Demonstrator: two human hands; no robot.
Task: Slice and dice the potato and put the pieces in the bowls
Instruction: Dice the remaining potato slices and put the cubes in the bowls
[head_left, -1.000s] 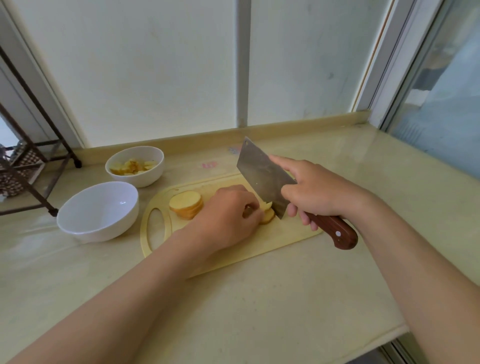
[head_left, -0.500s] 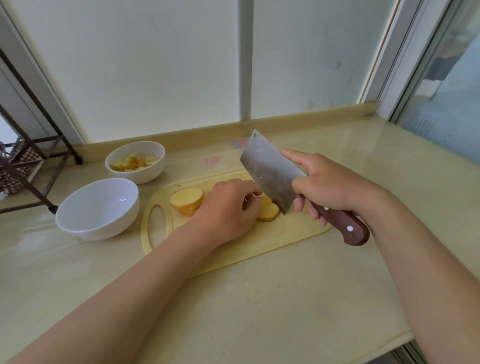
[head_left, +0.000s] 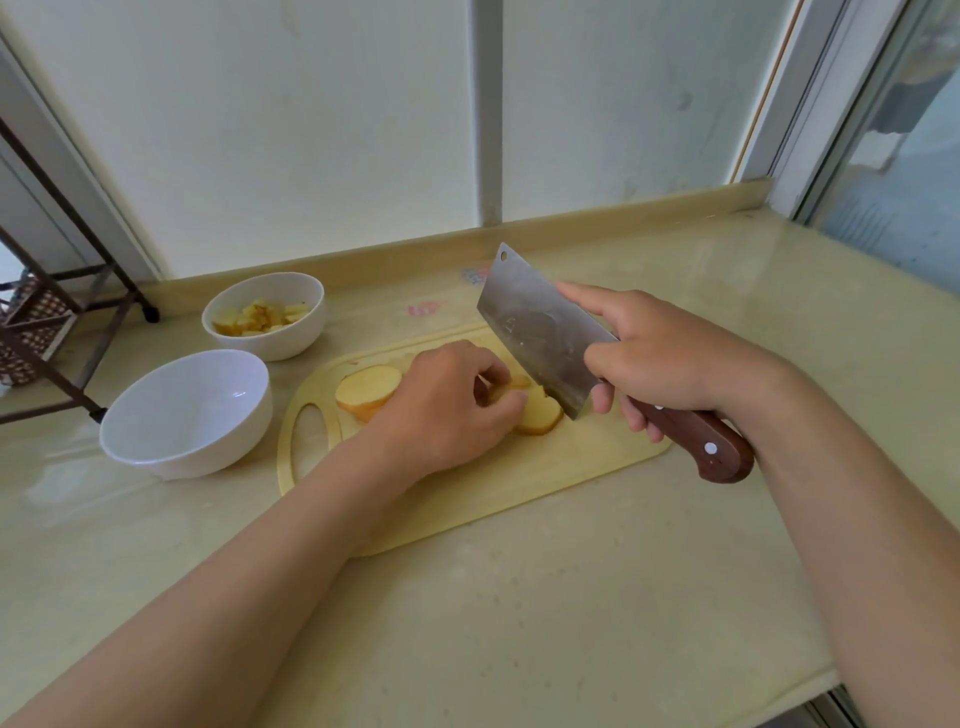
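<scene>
On the pale stone counter (head_left: 519, 597) by the window, a yellow cutting board (head_left: 519, 483) lies crosswise, its handle slot at the left end. Left of it stands the empty white bowl (head_left: 171, 457), and behind that the smaller bowl (head_left: 280, 340) holding diced potato (head_left: 260, 316). A dark metal rack (head_left: 62, 291) stands at the far left. None of these has shifted over the last second.

The cleaver (head_left: 540, 332) is tilted over the right half of the board. The right hand (head_left: 670, 358) is wrapped round its wooden handle, with the forefinger laid along the spine of the blade. A second ago the blade's lower edge sat against the potato at the left fingertips. Now its lower corner hangs just right of the cut slice (head_left: 540, 415), much as it did half a second ago. Whether it touches the board cannot be told.

The left hand (head_left: 447, 410) has stayed mid-board, its fingers curled down over a potato piece (head_left: 511, 384) and pinching it. The cut slice lies flat and shows more of its face than a second ago. The stack of slices (head_left: 369, 384) rests unmoved beside the left hand, nearer the slot.
</scene>
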